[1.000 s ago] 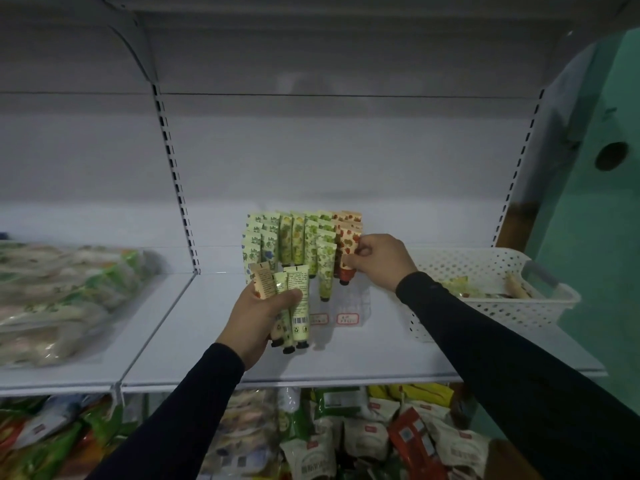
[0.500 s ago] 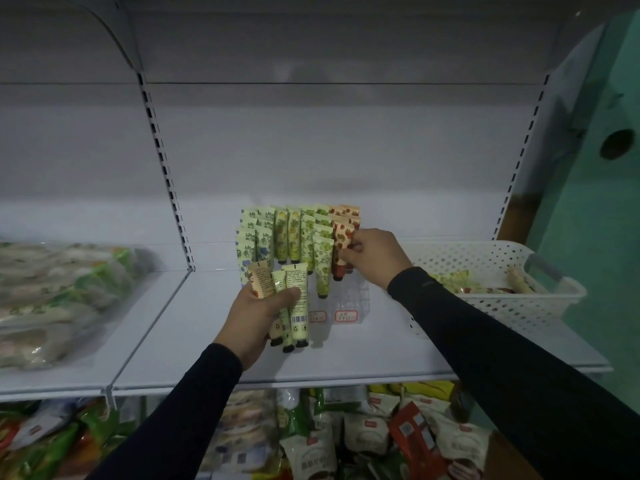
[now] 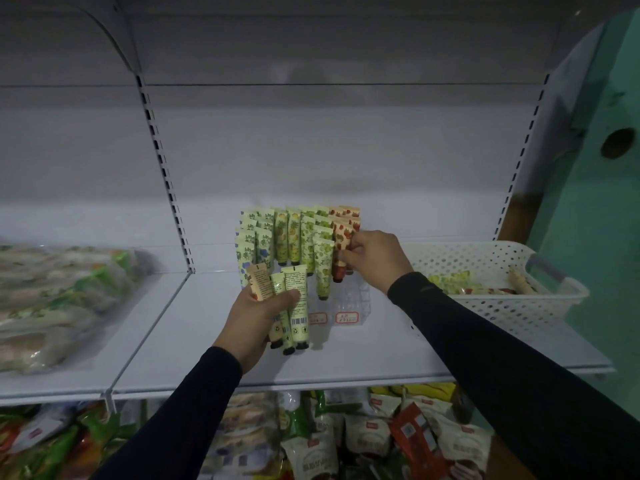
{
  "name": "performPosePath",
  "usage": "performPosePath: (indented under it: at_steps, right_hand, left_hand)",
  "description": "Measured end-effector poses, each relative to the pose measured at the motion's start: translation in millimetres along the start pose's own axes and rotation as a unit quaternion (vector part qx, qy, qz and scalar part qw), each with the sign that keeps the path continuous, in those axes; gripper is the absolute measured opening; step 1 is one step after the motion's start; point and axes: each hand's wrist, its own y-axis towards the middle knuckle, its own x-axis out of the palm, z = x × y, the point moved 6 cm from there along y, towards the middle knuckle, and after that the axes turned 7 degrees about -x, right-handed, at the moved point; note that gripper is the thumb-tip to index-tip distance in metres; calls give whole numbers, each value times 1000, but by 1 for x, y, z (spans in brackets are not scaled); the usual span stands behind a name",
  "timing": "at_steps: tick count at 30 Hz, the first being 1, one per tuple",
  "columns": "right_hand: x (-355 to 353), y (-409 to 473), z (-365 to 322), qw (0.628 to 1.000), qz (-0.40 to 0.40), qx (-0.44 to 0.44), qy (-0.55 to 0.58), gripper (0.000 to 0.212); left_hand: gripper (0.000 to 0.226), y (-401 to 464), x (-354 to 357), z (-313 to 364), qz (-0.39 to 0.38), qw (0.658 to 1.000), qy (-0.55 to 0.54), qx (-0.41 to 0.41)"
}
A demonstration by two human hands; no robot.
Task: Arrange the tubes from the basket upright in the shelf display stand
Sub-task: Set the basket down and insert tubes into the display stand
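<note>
A clear tiered display stand [image 3: 349, 301] sits mid-shelf, filled with upright green and orange patterned tubes [image 3: 294, 237]. My right hand [image 3: 372, 259] pinches an orange tube [image 3: 341, 249] at the stand's right column, cap down. In front of the stand my left hand [image 3: 258, 318] grips a bundle of three tubes [image 3: 294, 306], caps pointing down. A white perforated basket [image 3: 502, 306] stands at the right of the shelf with a few tubes [image 3: 450, 284] lying inside.
The white shelf [image 3: 194, 341] has an upright slotted post [image 3: 166, 181] at left. Clear bags of packaged goods [image 3: 59, 299] lie on the left shelf. Snack packets [image 3: 363, 438] fill the shelf below. A green wall [image 3: 595, 188] is at right.
My right hand has shifted slightly up and left with the orange tube against the stand's right column. My left hand still holds its bundle in about the same place.
</note>
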Motion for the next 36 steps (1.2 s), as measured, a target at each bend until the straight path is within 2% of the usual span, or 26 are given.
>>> performPosePath:
  at_steps: [14,20,26,31,36]
  right_hand:
    - [3,4,-3,998,-32,-13,-46,29]
    - [2,2,-1,998,-40,-19,-42,42]
    - [0,2,-1,999,-43,-24,-23,29]
    - [1,-1,3,1000,-19,-15,18,30]
    - [1,4,1,999,-44,-12,4,30]
  left_hand:
    - [25,3,0,-3,0,1000,-4,-7]
    - [26,3,-1,-5,0,1000,-11,-9]
    - [26,5,0,-4,-3,1000,-9,-8]
    - [25,4,1,-5,-5,1000,-10,-10]
    - [23,4,2,-5,-4,1000,-13,-12]
